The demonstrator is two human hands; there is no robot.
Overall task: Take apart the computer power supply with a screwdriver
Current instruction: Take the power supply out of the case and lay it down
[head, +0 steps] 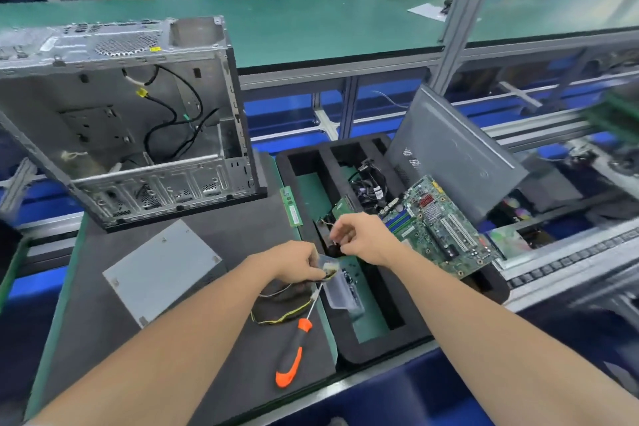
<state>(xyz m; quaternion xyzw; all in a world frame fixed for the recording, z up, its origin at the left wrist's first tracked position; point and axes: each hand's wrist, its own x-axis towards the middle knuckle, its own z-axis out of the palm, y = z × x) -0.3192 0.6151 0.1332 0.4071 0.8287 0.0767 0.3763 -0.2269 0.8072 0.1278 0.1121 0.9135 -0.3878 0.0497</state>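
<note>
Grey sheet-metal power supply box lies on the dark counter, left of my hands: likely heavy, rigid, sharp-edged, best held by its sides. Left hand pinches a pale cable plug; right hand, grip I cannot tell

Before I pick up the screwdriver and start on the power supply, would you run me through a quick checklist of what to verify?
1. Screwdriver within reach: ok, it lies untouched on the mat between the forearms.
2. Left hand free: not ok, it grips a cable bundle.
3. Right hand free: cannot tell; its fingers curl at something dark over the tray.
4. Power supply steady: ok, it lies flat on the mat.
5. Its screws in sight: cannot tell, too small to make out.
</note>
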